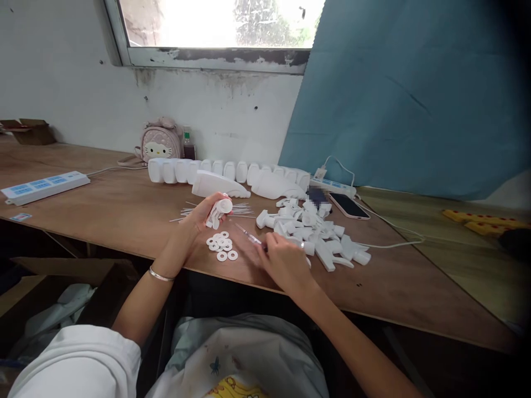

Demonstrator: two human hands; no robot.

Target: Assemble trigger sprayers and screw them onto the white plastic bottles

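My left hand (203,213) is closed round a white trigger spray head (219,211), its round collar facing up toward me. In my right hand (286,260) is a slim pointed tool (249,234) with a clear, pinkish handle; its thin tip points up and left toward the spray head, apart from it. I cannot tell its exact kind. Below my left hand lie several flat white ring washers (222,256). Thin white tubes (243,209) are spread behind that hand. To the right of my right hand is a heap of white trigger spray heads (332,246).
White bottles (182,171) lie in a row along the back, two more (219,184) in front. A phone (349,205) and cable lie at right. A power strip (45,187), a pink bag (161,143) and a small bottle (188,145) stand further back. An open carton (74,265) sits below left.
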